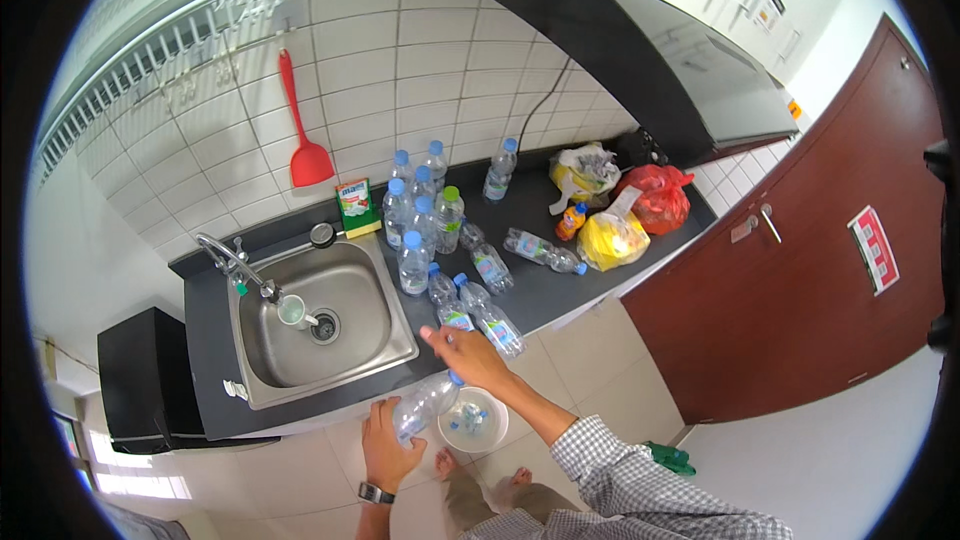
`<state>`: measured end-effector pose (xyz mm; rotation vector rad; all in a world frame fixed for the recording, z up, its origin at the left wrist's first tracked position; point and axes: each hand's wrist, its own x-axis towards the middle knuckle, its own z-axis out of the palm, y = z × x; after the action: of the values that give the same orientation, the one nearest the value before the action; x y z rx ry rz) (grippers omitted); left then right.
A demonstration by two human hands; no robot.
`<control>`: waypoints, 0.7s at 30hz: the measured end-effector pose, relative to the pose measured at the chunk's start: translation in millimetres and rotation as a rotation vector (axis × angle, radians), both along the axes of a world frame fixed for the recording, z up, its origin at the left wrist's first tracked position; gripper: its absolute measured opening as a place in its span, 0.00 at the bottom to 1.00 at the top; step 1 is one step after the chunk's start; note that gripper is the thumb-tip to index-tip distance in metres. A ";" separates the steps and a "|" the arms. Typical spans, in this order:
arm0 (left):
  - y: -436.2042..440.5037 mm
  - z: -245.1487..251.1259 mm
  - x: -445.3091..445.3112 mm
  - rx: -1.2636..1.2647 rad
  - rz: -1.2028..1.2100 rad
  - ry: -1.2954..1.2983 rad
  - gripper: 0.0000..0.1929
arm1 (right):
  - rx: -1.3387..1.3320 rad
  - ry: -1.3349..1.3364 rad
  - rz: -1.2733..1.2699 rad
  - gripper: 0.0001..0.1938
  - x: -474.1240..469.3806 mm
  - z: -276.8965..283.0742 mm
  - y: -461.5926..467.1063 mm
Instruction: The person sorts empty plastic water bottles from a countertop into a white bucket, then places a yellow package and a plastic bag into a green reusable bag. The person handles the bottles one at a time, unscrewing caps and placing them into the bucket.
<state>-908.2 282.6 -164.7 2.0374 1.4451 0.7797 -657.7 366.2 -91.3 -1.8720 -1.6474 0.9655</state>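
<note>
My left hand (386,441), with a watch on its wrist, holds a clear plastic bottle (425,406) tilted over the floor in front of the counter. The bottle's blue cap (455,377) points up and right, close under my right hand (472,356). That hand has its thumb extended; its other fingers are partly hidden, so I cannot tell whether they grip the cap. Below and right of the bottle, a white bucket (501,431) on the floor contains several small blue and clear pieces. Two capped bottles, one a labelled plastic bottle (495,326), lie on the counter just beyond my right hand.
A steel sink (360,277) with a mug (293,310) under the faucet is set in the dark counter (540,296). Upright bottles (414,262) crowd beside it. Farther right lie bottles, a red bag (658,199) and a yellow bag (611,240). A range hood (637,52) overhangs.
</note>
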 end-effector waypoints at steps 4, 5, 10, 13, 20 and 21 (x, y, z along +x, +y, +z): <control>-50.3 25.3 26.4 -0.066 0.076 0.214 0.40 | -0.147 -0.271 0.036 0.28 2.8 -2.9 -54.3; -59.4 29.8 33.5 -0.115 0.098 0.208 0.40 | -0.106 -0.310 0.061 0.26 9.6 -4.4 -68.8; -89.0 35.4 69.2 -0.098 -0.045 0.197 0.37 | -0.010 -0.294 -0.025 0.20 45.6 -1.0 -123.2; -97.9 29.3 77.8 -0.547 -0.325 -0.193 0.39 | 0.024 -0.163 0.178 0.18 86.9 19.9 -145.8; -157.0 32.5 122.8 -1.608 -0.814 -1.295 0.41 | 0.547 0.421 0.321 0.14 168.3 71.1 -208.1; -164.6 34.7 135.4 -1.645 -0.898 -1.376 0.41 | 0.596 0.449 0.234 0.15 177.8 70.8 -216.0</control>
<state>-772.7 118.0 -130.0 0.3280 -0.0177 0.1696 -479.9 150.3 -20.5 -1.0075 -1.6492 0.7876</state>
